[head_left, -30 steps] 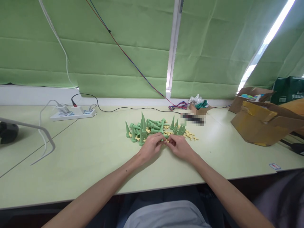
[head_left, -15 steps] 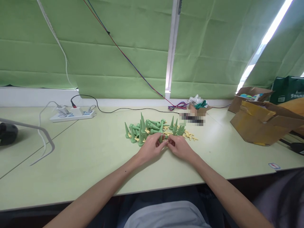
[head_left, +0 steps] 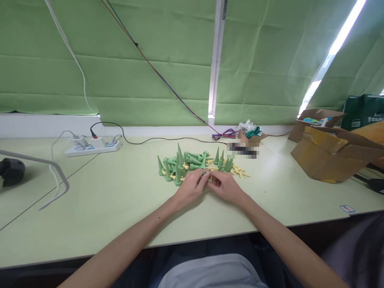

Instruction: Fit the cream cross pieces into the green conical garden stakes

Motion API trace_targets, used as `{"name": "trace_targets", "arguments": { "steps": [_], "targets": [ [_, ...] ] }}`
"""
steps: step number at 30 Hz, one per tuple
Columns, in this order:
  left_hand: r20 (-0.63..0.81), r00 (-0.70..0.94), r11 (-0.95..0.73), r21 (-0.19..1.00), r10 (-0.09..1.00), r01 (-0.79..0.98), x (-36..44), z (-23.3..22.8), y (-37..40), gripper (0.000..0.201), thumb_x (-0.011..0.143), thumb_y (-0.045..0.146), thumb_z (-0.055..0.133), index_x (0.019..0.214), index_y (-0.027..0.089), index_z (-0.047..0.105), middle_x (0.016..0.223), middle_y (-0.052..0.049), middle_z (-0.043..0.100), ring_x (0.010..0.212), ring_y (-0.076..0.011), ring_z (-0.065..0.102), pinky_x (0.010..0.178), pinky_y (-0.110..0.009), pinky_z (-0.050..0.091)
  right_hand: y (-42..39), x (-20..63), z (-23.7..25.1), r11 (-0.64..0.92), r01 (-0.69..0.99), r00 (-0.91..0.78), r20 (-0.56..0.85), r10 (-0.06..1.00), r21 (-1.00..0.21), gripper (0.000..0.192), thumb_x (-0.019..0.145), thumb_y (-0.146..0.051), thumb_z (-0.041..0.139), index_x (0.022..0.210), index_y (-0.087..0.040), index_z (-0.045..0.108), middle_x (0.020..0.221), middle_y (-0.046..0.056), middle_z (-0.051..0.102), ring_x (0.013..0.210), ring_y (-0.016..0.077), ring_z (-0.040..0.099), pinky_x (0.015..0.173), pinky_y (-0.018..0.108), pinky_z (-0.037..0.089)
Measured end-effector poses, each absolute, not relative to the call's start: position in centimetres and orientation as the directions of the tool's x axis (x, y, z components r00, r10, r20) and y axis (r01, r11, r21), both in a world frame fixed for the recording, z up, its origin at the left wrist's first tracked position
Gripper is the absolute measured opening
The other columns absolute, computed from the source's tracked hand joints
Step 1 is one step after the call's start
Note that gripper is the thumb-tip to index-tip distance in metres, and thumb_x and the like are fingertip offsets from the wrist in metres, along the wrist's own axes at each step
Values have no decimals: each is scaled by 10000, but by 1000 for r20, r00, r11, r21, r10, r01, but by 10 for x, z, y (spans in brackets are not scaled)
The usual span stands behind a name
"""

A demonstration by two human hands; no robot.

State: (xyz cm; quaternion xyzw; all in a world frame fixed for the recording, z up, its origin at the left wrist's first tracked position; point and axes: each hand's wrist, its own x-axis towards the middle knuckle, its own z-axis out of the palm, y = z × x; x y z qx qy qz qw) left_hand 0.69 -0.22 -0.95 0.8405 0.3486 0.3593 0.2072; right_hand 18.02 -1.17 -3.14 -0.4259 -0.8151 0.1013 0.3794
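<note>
My left hand [head_left: 191, 187] is closed around a green plastic spike, mostly hidden by the fingers. Fingertips of my right hand [head_left: 227, 187] meet it there in a pinch; whatever they grip is too small and covered to make out. Just beyond both hands lies a heap of green plastic spikes [head_left: 195, 162], cone-shaped with wide collars. Several stand point up, including a green spike [head_left: 177, 177] left of my left hand and a green spike [head_left: 216, 157] behind my right. Small yellow branched pieces [head_left: 239, 171] are scattered to the right of the heap.
On the pale table [head_left: 120, 208], a power strip [head_left: 93, 149] with plugs sits back left, near a grey bent metal bar [head_left: 57, 168]. A small box [head_left: 252, 138] with crumpled wrap is behind the heap. An open cardboard box [head_left: 327, 158] stands at right.
My fingertips have drawn closer together, and the green spike seen in my left hand is now mostly covered. My right hand has turned slightly. The heap looks the same.
</note>
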Motion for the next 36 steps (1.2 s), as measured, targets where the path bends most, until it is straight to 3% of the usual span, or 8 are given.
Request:
{"name": "trace_targets", "arguments": {
  "steps": [5,9,14,18,23,28,33,36],
  "targets": [
    [465,559,-712,585,687,388,5,-10,-4,392,996,342,329,1279,213,567,1108,-79,641,1061,-206,568,938,-338,444,-12,179,-37,634,611,-327,578,747,-474,137,826,-190,568,716,-191,486,571,-47,484,509,106,427,541,228,330],
    [443,529,-677,605,723,419,5,-13,-4,402,978,372,383,1345,258,499,1207,-72,586,924,-178,599,824,-310,502,-11,180,-38,635,618,-320,589,742,-464,128,838,-172,528,719,-192,485,560,-48,473,496,105,410,528,227,316],
    [469,444,-637,655,764,405,6,-14,-6,338,946,380,452,1246,227,477,1120,-68,571,719,-122,562,645,-262,495,-11,179,-36,596,636,-241,608,757,-491,104,841,-188,529,743,-196,498,526,-62,447,470,103,405,517,228,313],
    [472,419,-619,698,776,360,5,-13,-6,223,926,383,477,1039,193,441,857,-13,565,594,-101,514,513,-223,403,-12,179,-35,554,644,-129,638,759,-528,191,870,-275,551,722,-202,454,513,-75,406,451,98,384,503,228,313],
    [393,630,-729,509,669,457,2,-12,-9,217,920,311,444,752,179,484,633,17,503,546,-102,429,541,-237,338,-12,178,-33,534,627,-39,662,749,-567,74,906,-270,508,887,-198,506,504,-97,373,430,98,372,502,220,332],
    [270,723,-757,406,635,513,2,-15,-11,174,896,280,461,788,180,554,648,2,544,554,-117,440,535,-249,315,-15,177,-31,546,618,-32,676,736,-565,125,939,-265,466,846,-202,520,508,-84,380,427,99,367,486,224,335],
    [252,732,-760,379,633,528,1,-18,-9,181,901,270,451,788,186,564,700,-12,581,610,-136,492,580,-254,359,-16,176,-30,582,622,-34,725,688,-524,172,961,-270,452,855,-195,565,566,-40,510,473,111,462,520,235,396],
    [264,737,-773,361,622,522,1,-19,-7,199,911,264,440,815,181,593,823,-41,616,709,-155,548,642,-262,401,-16,175,-28,641,623,-50,795,605,-448,163,956,-241,466,862,-189,589,665,3,607,533,121,523,546,245,430]
  ]
}}
